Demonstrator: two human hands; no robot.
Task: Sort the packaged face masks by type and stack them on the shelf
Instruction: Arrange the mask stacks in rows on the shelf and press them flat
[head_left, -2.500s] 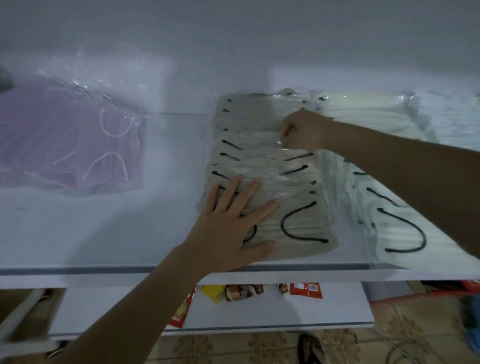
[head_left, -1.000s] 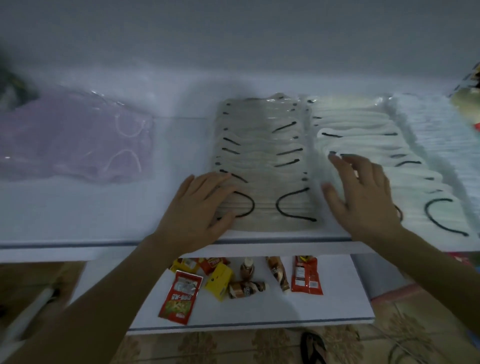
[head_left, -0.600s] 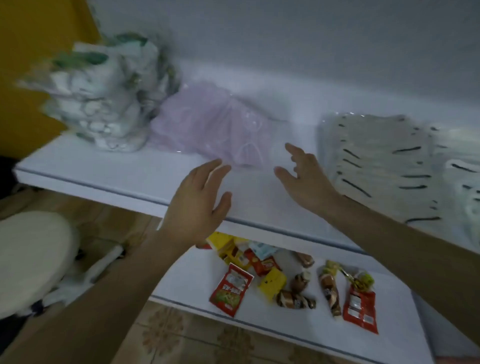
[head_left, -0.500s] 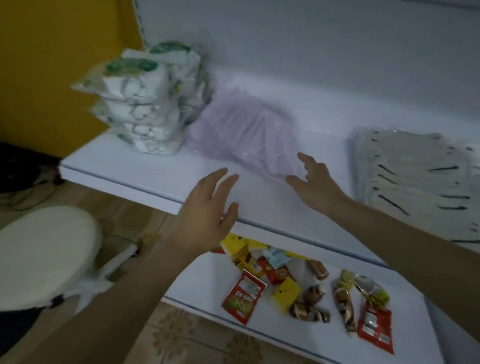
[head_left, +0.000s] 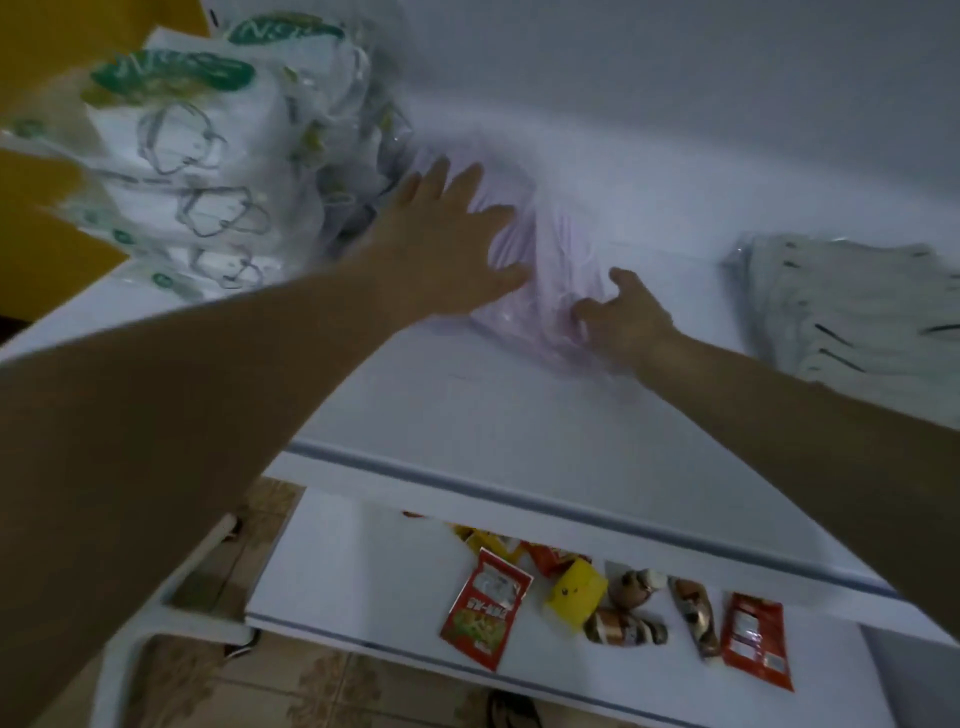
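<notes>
Two hands on the purple mask pack (head_left: 540, 270)

It lies mid-frame on the shelf (head_left: 467, 405). The left hand (head_left: 441, 244) presses it, fingers spread flat; the right hand (head_left: 623, 317) curls its fingers into the near edge. White mask packs (head_left: 197, 156) sit upper left, grey masks (head_left: 841, 306) at right.

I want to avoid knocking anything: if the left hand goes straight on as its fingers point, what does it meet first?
Probably the purple mask pack, right at the fingertips of the left hand; contact is unclear. Behind it stands the back wall.
</notes>
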